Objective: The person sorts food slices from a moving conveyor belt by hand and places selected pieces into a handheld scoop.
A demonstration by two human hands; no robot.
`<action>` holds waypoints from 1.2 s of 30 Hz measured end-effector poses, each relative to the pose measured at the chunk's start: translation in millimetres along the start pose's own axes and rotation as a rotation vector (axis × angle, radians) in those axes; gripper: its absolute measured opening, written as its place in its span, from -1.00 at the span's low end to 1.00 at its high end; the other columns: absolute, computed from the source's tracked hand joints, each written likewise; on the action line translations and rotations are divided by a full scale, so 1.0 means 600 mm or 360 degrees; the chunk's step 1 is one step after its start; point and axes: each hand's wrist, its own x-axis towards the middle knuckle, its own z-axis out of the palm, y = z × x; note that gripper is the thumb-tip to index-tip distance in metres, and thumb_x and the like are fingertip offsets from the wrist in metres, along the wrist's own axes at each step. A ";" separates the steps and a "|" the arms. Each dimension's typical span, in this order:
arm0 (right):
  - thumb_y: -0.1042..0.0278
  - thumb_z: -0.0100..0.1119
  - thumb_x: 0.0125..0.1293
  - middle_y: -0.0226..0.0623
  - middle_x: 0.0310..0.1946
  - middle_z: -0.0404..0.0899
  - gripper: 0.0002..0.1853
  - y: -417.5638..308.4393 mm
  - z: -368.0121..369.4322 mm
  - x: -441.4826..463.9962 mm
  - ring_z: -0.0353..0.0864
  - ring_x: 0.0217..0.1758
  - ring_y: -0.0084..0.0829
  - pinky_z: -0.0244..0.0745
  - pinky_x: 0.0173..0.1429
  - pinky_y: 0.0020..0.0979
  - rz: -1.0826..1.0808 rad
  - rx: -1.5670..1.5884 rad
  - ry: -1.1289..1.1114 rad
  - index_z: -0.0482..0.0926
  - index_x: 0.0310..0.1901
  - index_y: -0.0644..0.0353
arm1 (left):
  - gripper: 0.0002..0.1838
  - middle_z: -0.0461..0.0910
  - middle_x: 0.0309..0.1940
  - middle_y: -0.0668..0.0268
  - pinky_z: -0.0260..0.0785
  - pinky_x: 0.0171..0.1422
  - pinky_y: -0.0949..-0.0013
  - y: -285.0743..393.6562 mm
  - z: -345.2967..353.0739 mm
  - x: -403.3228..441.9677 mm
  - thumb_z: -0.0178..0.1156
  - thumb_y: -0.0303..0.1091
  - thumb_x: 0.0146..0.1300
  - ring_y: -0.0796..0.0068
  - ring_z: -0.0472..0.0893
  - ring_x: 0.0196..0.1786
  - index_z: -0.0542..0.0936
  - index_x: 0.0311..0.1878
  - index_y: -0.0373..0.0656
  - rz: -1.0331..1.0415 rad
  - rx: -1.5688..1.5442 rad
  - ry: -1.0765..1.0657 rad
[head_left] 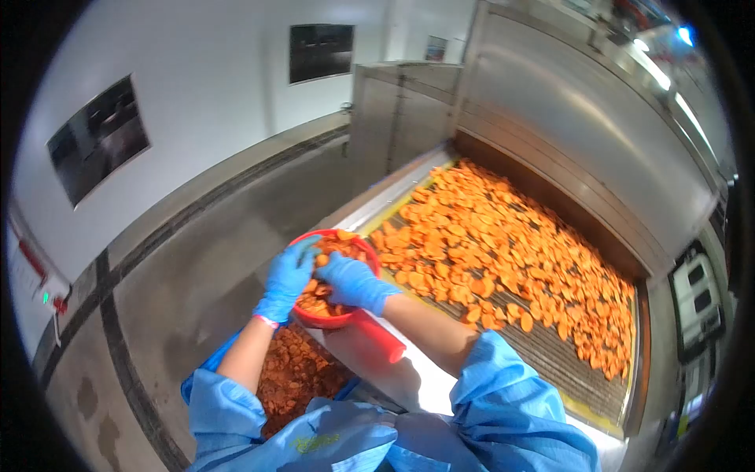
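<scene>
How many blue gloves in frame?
2. Left glove at the red bowl's left side, right glove reaching over it from the right. No others visible.

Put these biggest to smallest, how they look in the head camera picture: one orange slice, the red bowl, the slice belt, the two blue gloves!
1. Slice belt
2. Red bowl
3. Left glove and right glove: too alike to rank
4. One orange slice

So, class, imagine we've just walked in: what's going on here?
A person has their gloved left hand and right hand in a red bowl of orange slices. The bowl is at the near edge of a wide belt spread with more slices. Darker pieces fill a blue crate below.
</scene>
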 end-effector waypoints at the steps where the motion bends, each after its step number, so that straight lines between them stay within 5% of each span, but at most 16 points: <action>1: 0.27 0.35 -0.07 0.06 -0.08 0.48 -0.56 -0.001 0.006 0.000 0.64 -0.20 -0.02 0.57 -0.10 -0.13 0.0016 0.0014 0.0066 0.59 -0.04 -0.05 | -0.69 0.67 -0.16 0.11 0.50 -0.09 0.27 -0.005 0.001 0.002 0.09 -0.37 0.30 0.15 0.67 -0.18 0.59 0.10 -0.03 0.0052 -0.0067 0.0032; 3: 0.26 0.36 -0.07 0.04 -0.09 0.49 -0.55 -0.004 -0.006 -0.008 0.64 -0.18 -0.03 0.58 -0.09 -0.16 0.0095 0.0102 0.0063 0.61 -0.03 -0.10 | -0.69 0.67 -0.13 0.15 0.51 -0.08 0.29 -0.015 0.007 0.009 0.09 -0.41 0.29 0.17 0.67 -0.19 0.60 0.09 -0.06 0.0210 -0.0059 0.0119; 8: 0.27 0.40 -0.07 0.03 -0.04 0.48 -0.50 0.018 0.006 -0.018 0.56 -0.01 -0.04 0.51 0.06 -0.16 0.0071 0.0347 0.0280 0.60 0.02 -0.07 | -0.60 0.51 0.13 0.05 0.27 0.33 0.14 0.031 -0.013 0.070 0.16 -0.24 0.28 0.05 0.45 0.22 0.54 0.17 -0.09 0.0384 0.0522 -0.0115; 11: 0.25 0.41 -0.06 -0.02 -0.06 0.48 -0.49 0.012 -0.001 -0.025 0.55 -0.01 -0.05 0.51 0.04 -0.17 0.0090 0.0412 0.0283 0.59 0.04 -0.09 | -0.48 0.52 0.12 0.02 0.28 0.32 0.15 0.036 0.007 0.105 0.16 -0.01 0.27 0.06 0.47 0.20 0.49 0.24 -0.05 0.0401 0.0683 -0.0219; 15: 0.33 0.44 -0.11 -0.04 -0.01 0.46 -0.50 -0.005 -0.016 -0.038 0.54 0.03 -0.06 0.50 0.08 -0.21 0.0081 0.0341 0.0271 0.60 -0.02 -0.07 | -0.41 0.59 0.03 -0.02 0.38 0.21 0.20 0.025 0.033 0.145 0.21 0.02 0.22 0.03 0.58 0.07 0.48 0.27 -0.04 0.0181 0.0648 -0.0765; 17: 0.36 0.42 -0.11 -0.02 -0.02 0.46 -0.54 -0.001 -0.013 -0.045 0.54 0.02 -0.05 0.50 0.07 -0.21 0.0066 0.0454 0.0361 0.59 -0.07 0.01 | -0.57 0.67 -0.13 0.06 0.45 0.09 0.25 0.019 0.041 0.147 0.25 -0.06 0.16 0.13 0.65 -0.06 0.65 0.06 -0.01 0.0146 0.0310 -0.0961; 23: 0.33 0.38 -0.05 -0.07 -0.08 0.46 -0.56 -0.003 -0.030 -0.063 0.53 -0.03 -0.06 0.51 0.04 -0.19 0.0106 0.0543 0.0548 0.59 -0.04 -0.05 | -0.72 0.69 -0.21 0.14 0.45 -0.07 0.39 0.027 0.050 0.149 0.21 -0.37 0.21 0.48 0.63 -0.19 0.68 -0.02 -0.20 0.0070 0.0155 -0.0930; 25: 0.32 0.38 -0.03 -0.09 -0.10 0.45 -0.56 0.000 -0.029 -0.060 0.54 -0.04 -0.08 0.51 0.02 -0.19 0.0133 0.0562 0.0603 0.58 -0.02 -0.06 | -0.73 0.71 -0.21 0.21 0.45 -0.03 0.42 0.012 0.063 0.150 0.23 -0.35 0.25 0.47 0.64 -0.16 0.67 -0.03 -0.26 -0.0089 -0.0649 -0.0684; 29: 0.33 0.35 0.00 -0.13 -0.09 0.42 -0.59 0.017 -0.042 -0.061 0.56 -0.09 -0.09 0.51 -0.01 -0.22 0.0231 0.0720 0.0701 0.57 -0.04 -0.07 | -0.75 0.65 -0.20 0.28 0.43 -0.02 0.47 0.039 0.059 0.173 0.20 -0.37 0.28 0.55 0.58 -0.17 0.61 -0.06 -0.33 -0.0191 -0.0555 -0.0242; 32: 0.35 0.32 -0.03 -0.13 -0.14 0.43 -0.58 0.043 -0.063 -0.088 0.53 -0.04 -0.07 0.49 0.06 -0.25 0.0272 0.0912 0.0994 0.57 -0.04 -0.06 | -0.81 0.60 -0.24 0.29 0.47 -0.07 0.41 0.104 0.063 0.162 0.12 -0.35 0.27 0.47 0.60 -0.21 0.56 -0.15 -0.25 -0.0648 -0.1318 -0.0537; 36: 0.42 0.37 -0.04 -0.19 -0.11 0.47 -0.53 0.117 -0.088 -0.174 0.52 -0.02 -0.26 0.43 0.14 -0.34 0.0432 0.1132 0.1154 0.56 0.00 0.05 | -0.68 0.61 -0.18 0.28 0.49 -0.02 0.41 0.133 0.154 0.154 -0.01 -0.16 0.37 0.44 0.62 -0.11 0.56 0.00 -0.16 -0.0833 -0.1491 -0.1042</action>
